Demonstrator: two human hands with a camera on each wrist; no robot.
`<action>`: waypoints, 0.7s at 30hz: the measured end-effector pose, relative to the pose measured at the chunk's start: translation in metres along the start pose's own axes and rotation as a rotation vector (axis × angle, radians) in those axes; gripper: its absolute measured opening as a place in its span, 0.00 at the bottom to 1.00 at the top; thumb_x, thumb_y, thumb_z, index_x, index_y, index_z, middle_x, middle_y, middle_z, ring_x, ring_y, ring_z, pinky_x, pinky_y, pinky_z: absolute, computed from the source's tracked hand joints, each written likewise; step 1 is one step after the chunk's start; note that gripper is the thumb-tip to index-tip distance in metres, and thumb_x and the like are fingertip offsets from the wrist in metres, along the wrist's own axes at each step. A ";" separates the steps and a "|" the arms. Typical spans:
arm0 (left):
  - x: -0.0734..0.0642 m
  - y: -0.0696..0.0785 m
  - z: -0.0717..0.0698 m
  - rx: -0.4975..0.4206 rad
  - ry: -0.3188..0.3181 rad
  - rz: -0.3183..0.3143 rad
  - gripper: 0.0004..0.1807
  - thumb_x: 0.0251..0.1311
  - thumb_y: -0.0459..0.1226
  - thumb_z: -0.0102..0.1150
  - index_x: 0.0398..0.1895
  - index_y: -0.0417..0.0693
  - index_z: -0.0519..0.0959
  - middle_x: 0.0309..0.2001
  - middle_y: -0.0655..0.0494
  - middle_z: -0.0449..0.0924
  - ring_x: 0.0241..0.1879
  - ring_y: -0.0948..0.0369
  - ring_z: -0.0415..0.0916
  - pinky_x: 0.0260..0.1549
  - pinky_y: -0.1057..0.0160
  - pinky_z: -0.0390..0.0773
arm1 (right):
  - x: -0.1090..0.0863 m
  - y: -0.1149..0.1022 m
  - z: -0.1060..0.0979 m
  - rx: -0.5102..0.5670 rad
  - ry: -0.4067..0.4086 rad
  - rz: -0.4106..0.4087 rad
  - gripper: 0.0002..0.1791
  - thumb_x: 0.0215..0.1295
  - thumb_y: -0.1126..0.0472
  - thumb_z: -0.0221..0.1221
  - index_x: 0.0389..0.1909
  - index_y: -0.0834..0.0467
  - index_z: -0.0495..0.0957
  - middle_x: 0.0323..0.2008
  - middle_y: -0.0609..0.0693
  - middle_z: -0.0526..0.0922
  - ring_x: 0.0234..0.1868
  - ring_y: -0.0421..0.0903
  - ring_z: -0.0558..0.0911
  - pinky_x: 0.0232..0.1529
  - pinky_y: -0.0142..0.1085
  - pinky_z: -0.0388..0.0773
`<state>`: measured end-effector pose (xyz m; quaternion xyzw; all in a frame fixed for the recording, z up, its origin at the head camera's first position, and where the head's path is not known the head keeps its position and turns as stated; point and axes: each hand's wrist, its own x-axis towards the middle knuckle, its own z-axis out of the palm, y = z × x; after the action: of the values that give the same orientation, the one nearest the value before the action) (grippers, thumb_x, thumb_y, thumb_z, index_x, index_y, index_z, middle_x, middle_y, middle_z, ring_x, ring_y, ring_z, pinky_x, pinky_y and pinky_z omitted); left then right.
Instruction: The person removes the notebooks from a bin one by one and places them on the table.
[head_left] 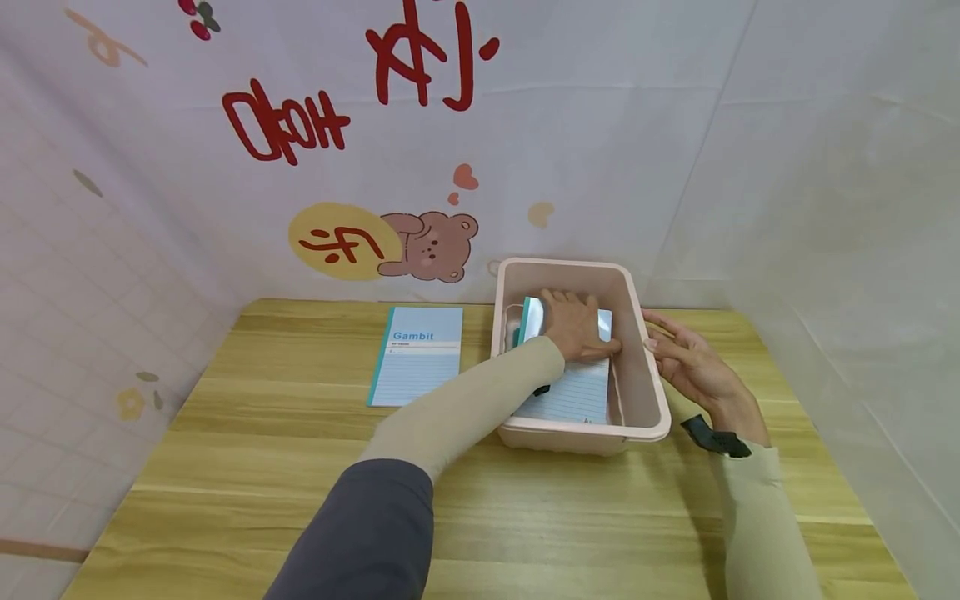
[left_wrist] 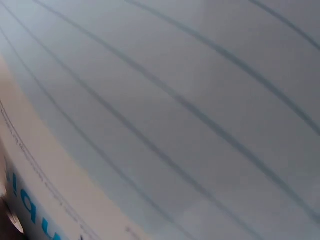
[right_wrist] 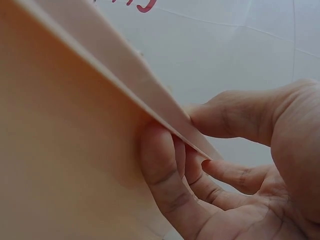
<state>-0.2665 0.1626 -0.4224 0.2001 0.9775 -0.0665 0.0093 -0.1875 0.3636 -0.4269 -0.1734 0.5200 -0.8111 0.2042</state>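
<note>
A pale pink plastic bin (head_left: pixel 637 392) stands on the table with a light blue notebook (head_left: pixel 570 398) inside. On that notebook lies my left hand (head_left: pixel 573 327), fingers spread out over its cover. The lined cover (left_wrist: pixel 175 120) fills the left wrist view, too close to show more than a bit of finger at the lower left corner. My right hand (head_left: pixel 697 365) grips the bin's right rim. In the right wrist view, the thumb presses the rim (right_wrist: pixel 142 90) from above and the fingers curl beneath it. Something teal, partly covered, shows along the notebook's left side.
Left of the bin, a second blue notebook (head_left: pixel 420 358) marked "Gambit" lies flat on the wood-grain table (head_left: pixel 585 525). A white printed sheet (head_left: pixel 600 167) hangs behind the table, and pale walls enclose both sides.
</note>
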 end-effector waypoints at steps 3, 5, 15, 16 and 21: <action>-0.001 -0.002 -0.004 -0.007 0.012 0.008 0.48 0.51 0.82 0.39 0.62 0.59 0.71 0.67 0.46 0.76 0.67 0.44 0.71 0.61 0.41 0.61 | 0.000 0.000 0.000 -0.002 -0.001 -0.003 0.30 0.80 0.74 0.36 0.79 0.61 0.45 0.68 0.54 0.75 0.60 0.47 0.83 0.56 0.36 0.82; -0.002 -0.003 -0.008 -0.012 0.022 0.010 0.48 0.51 0.82 0.40 0.61 0.59 0.72 0.66 0.47 0.77 0.66 0.45 0.73 0.60 0.41 0.62 | 0.000 0.000 0.000 -0.005 -0.005 -0.007 0.29 0.80 0.73 0.36 0.79 0.61 0.46 0.68 0.54 0.75 0.61 0.46 0.83 0.56 0.36 0.82; -0.004 -0.010 -0.033 -0.090 0.078 -0.007 0.46 0.54 0.81 0.38 0.64 0.61 0.71 0.64 0.47 0.80 0.64 0.45 0.75 0.60 0.41 0.64 | -0.001 0.002 0.002 -0.026 0.006 -0.008 0.29 0.81 0.73 0.36 0.78 0.61 0.47 0.66 0.50 0.77 0.61 0.44 0.83 0.56 0.34 0.82; -0.004 -0.010 -0.036 -0.097 0.087 -0.005 0.47 0.54 0.80 0.37 0.66 0.61 0.70 0.65 0.46 0.79 0.64 0.45 0.75 0.61 0.40 0.64 | -0.001 0.001 0.002 -0.031 0.006 -0.009 0.28 0.80 0.74 0.36 0.78 0.60 0.49 0.66 0.50 0.77 0.61 0.44 0.83 0.56 0.34 0.82; -0.004 -0.014 -0.053 -0.144 0.147 0.012 0.47 0.54 0.80 0.38 0.67 0.62 0.72 0.63 0.49 0.81 0.62 0.47 0.77 0.59 0.40 0.66 | -0.001 0.000 0.005 -0.058 0.010 -0.011 0.27 0.80 0.74 0.36 0.77 0.58 0.52 0.66 0.49 0.77 0.61 0.43 0.83 0.57 0.34 0.82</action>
<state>-0.2677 0.1556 -0.3678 0.2092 0.9765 0.0190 -0.0478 -0.1844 0.3607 -0.4249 -0.1780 0.5433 -0.7976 0.1922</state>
